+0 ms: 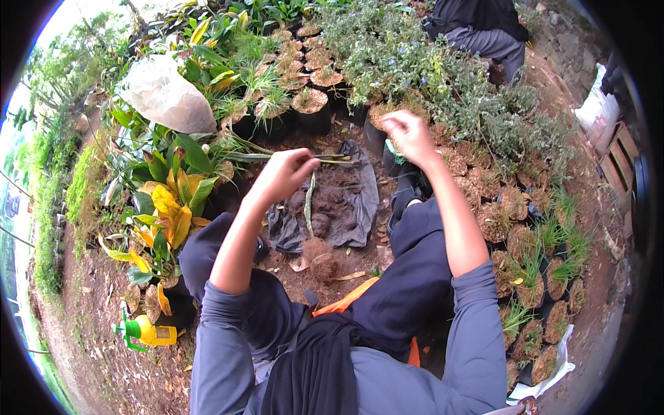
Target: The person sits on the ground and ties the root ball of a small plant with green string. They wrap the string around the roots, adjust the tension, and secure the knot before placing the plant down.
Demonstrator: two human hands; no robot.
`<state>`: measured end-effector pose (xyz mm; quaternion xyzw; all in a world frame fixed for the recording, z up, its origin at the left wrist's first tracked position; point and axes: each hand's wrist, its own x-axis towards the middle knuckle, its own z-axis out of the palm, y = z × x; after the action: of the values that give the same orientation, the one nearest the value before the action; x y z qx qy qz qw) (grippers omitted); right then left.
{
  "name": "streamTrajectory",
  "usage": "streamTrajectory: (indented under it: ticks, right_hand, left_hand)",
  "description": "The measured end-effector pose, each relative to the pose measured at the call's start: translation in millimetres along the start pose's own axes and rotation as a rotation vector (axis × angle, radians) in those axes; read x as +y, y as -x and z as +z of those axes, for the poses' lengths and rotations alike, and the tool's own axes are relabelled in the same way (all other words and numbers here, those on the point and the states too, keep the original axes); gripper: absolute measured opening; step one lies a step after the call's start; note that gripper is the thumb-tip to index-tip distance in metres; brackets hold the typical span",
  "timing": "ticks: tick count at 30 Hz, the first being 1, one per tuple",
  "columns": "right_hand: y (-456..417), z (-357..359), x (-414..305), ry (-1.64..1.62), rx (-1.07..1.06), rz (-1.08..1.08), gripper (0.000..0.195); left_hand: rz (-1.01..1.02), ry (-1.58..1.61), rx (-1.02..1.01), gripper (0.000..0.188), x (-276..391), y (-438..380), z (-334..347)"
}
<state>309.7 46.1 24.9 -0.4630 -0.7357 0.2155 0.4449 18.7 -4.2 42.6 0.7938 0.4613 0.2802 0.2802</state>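
Both my hands are raised over a dark plastic sheet (367, 207) spread on the ground between my legs. My left hand (288, 174), fingers bent together, is above the sheet's left part, near several cut stems (337, 159). Farther right, my right hand (410, 136) is blurred, with curled fingers, near a potted plant. Whether either hand pinches a thin strand is unclear. Dark soil clumps (332, 199) lie on the sheet. A narrow mottled leaf (308, 207) rises from a brown fibre-wrapped root ball (320, 259) at the sheet's near edge.
Leafy plants with yellowing leaves (174, 212) and a filled translucent plastic bag (166, 96) are at left. A yellow spray bottle (155, 333) stands lower left. Fibre-topped pots (310, 101) and blue-flowered plants (404, 62) line the back. Another person (477, 31) is at upper right.
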Motion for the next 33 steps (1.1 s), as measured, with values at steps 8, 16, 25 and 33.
streamTrajectory:
  ticks: [8, 16, 25, 33]
  right_hand:
    - [0.8, 39.6, -60.2, -0.195, -0.549, 0.313, 0.024]
    - [8.8, 28.0, -57.0, 0.17, -0.351, 0.158, 0.017]
    - [3.3, 29.8, -62.6, 0.299, -0.399, 0.109, 0.016]
    - [0.5, 30.1, -68.2, 0.319, -0.497, 0.161, 0.017]
  left_hand:
    - [-0.013, 0.402, 0.139, 0.023, -19.9, -30.1, 37.1]
    - [-0.456, 0.957, 0.299, 0.023, -88.9, -7.5, 108.7]
    - [-1.326, 0.383, -0.076, 0.105, -201.0, 161.8, 250.2]
    - [-1.405, 0.306, 0.047, 0.103, -196.0, 165.0, 283.7]
